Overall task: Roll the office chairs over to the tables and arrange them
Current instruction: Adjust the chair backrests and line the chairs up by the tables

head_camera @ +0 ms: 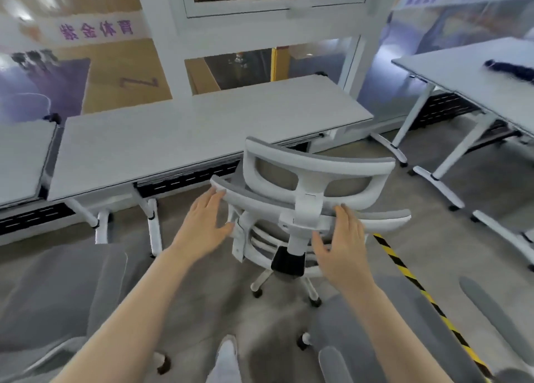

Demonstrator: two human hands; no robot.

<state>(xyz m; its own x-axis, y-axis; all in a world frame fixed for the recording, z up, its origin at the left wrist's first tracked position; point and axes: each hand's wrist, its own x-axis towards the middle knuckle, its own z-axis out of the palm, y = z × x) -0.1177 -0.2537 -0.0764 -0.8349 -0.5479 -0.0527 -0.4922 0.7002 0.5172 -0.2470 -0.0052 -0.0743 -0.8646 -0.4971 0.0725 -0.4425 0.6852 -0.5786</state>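
Office chair [306, 209]: frame centre, backrest toward the person, seat facing the long table [202, 134] just beyond. Left hand [202, 226] and right hand [344, 244]: spread wide, flanking backrest top rail, fingertips touching, neither closed.

An office — white desks [202, 134] in rows, mesh swivel chair [312, 192], glass partition walls [404, 50].

The office chair [303, 209] stands before me, its back toward me, facing the long counter [187, 134]. My left grip [202, 223] rests at the backrest's left end, my right grip [344, 244] on its right. A second counter [462, 73] stands far right; striped floor tape [419, 290] runs between.
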